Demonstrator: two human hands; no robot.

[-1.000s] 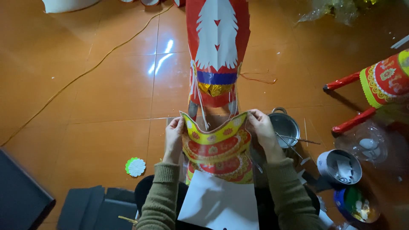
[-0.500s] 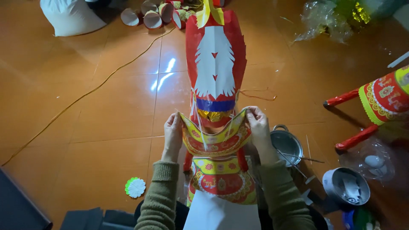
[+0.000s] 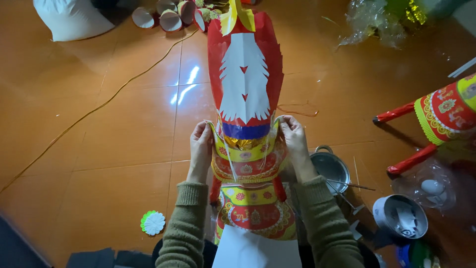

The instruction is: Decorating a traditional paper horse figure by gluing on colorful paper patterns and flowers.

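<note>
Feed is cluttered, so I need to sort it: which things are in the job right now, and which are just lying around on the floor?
In hand:
- left hand and right hand, pressing the sides of the patterned paper collar
- red paper figure that the collar wraps

Lying about:
- metal pot
- white paper flower
- white sack
- paper cups
- red-legged paper figure

A tall paper figure [image 3: 246, 124] stands on the floor [image 3: 99, 149] at the centre, running from twelve o'clock down to six. The left hand [image 3: 201, 151] lies against its edge at nine o'clock, the right hand [image 3: 295, 144] against the three o'clock edge, a decorated paper band [image 3: 245, 159] between them. A metal pot [image 3: 328, 167] sits just right of the right wrist. A round tub [image 3: 399, 216] lies at four o'clock, a paper flower [image 3: 152, 223] at seven, a sack [image 3: 72, 20] at eleven, cups [image 3: 168, 17] beside it, and a second paper figure [image 3: 441, 111] at three o'clock.
</note>
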